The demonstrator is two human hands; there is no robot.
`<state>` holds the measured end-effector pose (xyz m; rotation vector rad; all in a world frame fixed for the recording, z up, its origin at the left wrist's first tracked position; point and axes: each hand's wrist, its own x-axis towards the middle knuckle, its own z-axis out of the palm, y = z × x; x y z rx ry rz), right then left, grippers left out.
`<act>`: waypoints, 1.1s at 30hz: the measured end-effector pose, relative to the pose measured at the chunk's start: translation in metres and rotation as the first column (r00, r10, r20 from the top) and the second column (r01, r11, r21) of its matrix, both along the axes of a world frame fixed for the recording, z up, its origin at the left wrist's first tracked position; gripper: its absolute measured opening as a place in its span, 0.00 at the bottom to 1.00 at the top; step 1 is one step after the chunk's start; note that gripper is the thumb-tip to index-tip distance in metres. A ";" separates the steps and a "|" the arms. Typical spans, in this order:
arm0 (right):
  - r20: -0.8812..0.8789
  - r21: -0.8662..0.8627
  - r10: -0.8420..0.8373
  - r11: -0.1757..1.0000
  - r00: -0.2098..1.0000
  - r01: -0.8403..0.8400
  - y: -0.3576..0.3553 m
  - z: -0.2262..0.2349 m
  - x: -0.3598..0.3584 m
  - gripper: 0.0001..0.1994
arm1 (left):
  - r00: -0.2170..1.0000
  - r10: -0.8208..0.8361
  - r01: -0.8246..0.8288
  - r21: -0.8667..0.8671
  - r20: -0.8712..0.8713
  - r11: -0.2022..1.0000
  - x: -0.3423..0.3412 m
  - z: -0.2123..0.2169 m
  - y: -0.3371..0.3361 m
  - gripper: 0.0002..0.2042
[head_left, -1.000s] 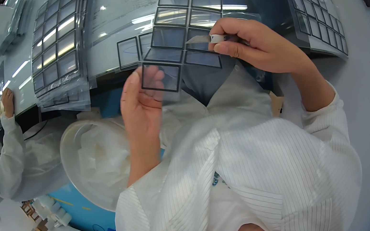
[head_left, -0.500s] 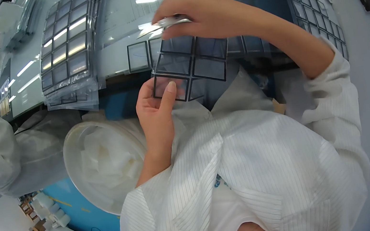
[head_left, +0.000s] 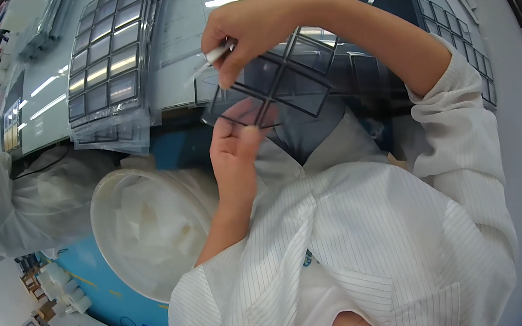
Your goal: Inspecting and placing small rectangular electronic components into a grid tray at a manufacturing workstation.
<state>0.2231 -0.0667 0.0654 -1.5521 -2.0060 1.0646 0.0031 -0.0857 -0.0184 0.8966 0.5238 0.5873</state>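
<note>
My left hand (head_left: 237, 156) grips the near edge of a clear sheet of black-framed panels (head_left: 271, 90), thumb on top and fingers showing through from beneath. The sheet is tilted and held up over my lap, at the bench's front edge. Above its far left part, my right hand (head_left: 241, 36) is closed on a slim, pale pointed tool (head_left: 214, 54), which looks like tweezers and points left. Its tip is blurred, and I cannot tell whether it touches the sheet. My right forearm hides part of the bench behind.
At the left of the bench lies a stack of framed panel sheets (head_left: 104, 58) in clear plastic. More panel sheets (head_left: 455, 30) lie at the far right. A white bin (head_left: 103, 236) with crumpled film stands beside my left forearm. A person in a pale coat (head_left: 41, 198) is further left.
The panel sheet has turned and tilted, and its frames now look more see-through. My right hand has moved slightly left and down with the tool. My left hand has shifted a little right.
</note>
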 end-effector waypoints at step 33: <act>0.384 0.500 -0.145 0.863 0.912 -0.073 -0.057 -0.001 -0.054 0.09 | 0.964 -0.146 0.184 0.159 -0.221 0.970 -0.031 0.002 0.044 0.34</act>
